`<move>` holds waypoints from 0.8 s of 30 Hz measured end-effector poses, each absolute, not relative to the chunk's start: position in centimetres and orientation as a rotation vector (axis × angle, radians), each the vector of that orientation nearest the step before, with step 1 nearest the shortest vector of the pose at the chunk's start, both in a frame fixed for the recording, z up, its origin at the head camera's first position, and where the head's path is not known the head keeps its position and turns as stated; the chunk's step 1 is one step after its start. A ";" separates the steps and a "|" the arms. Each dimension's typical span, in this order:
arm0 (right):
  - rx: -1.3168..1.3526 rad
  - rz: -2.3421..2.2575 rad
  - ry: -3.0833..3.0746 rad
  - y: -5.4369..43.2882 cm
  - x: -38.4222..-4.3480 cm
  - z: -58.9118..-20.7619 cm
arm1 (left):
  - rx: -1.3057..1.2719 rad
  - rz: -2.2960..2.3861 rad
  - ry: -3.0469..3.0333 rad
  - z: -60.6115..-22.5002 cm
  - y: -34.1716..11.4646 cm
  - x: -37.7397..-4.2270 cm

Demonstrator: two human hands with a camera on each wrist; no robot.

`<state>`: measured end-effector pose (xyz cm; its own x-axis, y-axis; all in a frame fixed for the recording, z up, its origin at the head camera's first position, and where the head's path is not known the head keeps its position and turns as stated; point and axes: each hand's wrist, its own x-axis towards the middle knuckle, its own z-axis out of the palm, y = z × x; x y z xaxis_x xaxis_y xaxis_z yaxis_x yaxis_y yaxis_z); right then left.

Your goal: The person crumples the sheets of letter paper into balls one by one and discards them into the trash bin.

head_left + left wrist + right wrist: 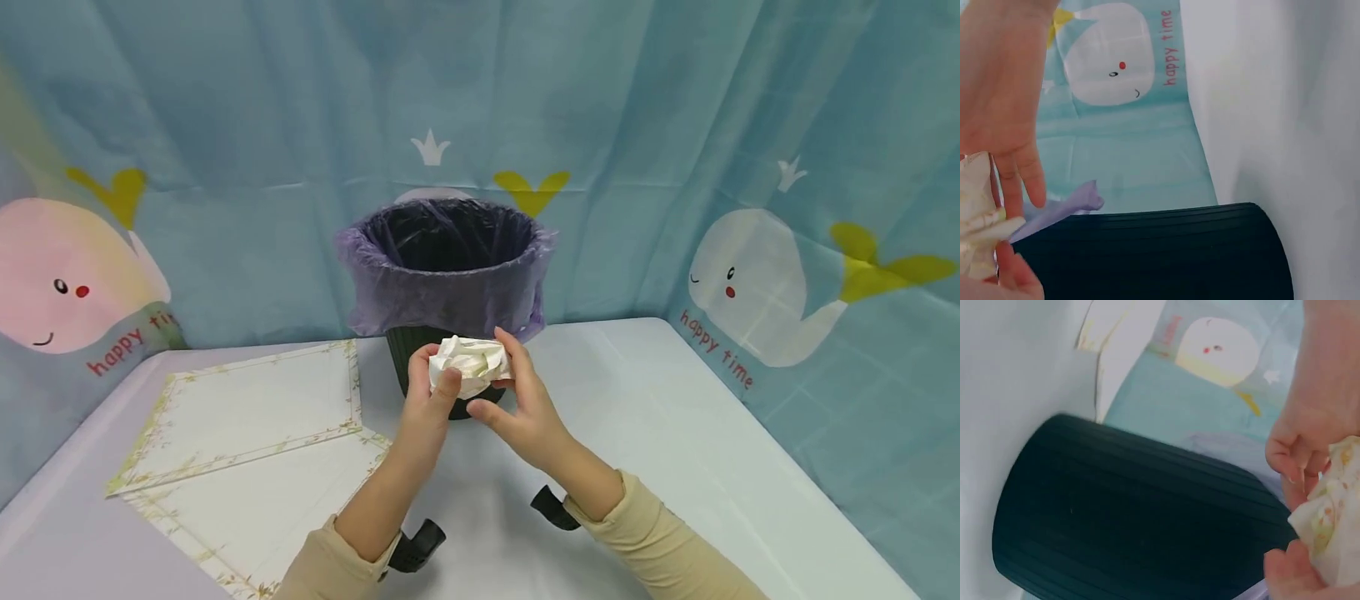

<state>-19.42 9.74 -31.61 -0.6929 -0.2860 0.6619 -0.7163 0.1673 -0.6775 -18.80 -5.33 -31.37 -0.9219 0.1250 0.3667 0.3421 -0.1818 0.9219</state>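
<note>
A crumpled piece of white paper [472, 367] with faint yellow and orange marks is held up in front of the bin. My left hand [427, 412] grips its left side, thumb on the near face. From the right, my right hand [528, 417] touches the paper with its fingers, while its thumb stands apart below. In the left wrist view the right hand [1004, 106] shows fairly straight fingers beside the paper [979, 219]. Curled fingers of the left hand [1316, 437] meet the paper [1335, 512] in the right wrist view. Some fingertips are hidden behind it.
A dark green ribbed bin [408, 354] with a purple liner bag [450, 300] folded over its rim stands just beyond my hands. Two flat white sheets with floral borders [255, 417] lie overlapping on the white table [675, 467] at left. Blue printed curtains [637, 108] surround it.
</note>
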 end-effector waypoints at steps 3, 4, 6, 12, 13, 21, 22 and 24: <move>0.918 1.647 -2.057 9.7 -19.5 -31.7 | -0.606 -2.220 -2.003 -31.3 -6.0 -18.7; 0.926 1.669 -2.039 9.8 -19.6 -31.8 | -0.630 -2.223 -2.011 -31.2 -6.2 -18.8; 0.975 1.706 -1.988 10.0 -19.8 -31.9 | -0.691 -2.239 -2.016 -31.1 -6.7 -18.9; 1.211 1.771 -1.906 11.4 -20.7 -31.3 | -0.947 -2.075 -2.163 -30.8 -8.7 -19.0; 1.250 1.773 -1.908 11.6 -20.8 -31.1 | -0.969 -2.010 -2.198 -30.7 -9.1 -19.1; 1.464 1.697 -2.142 13.1 -21.2 -30.4 | -1.021 -1.719 -2.334 -30.3 -10.2 -19.0; 1.463 1.675 -2.191 13.2 -21.2 -30.3 | -1.035 -1.714 -2.334 -30.3 -10.1 -18.9; 1.450 1.601 -2.280 13.4 -21.2 -29.9 | -1.056 -1.706 -2.337 -30.4 -10.1 -18.6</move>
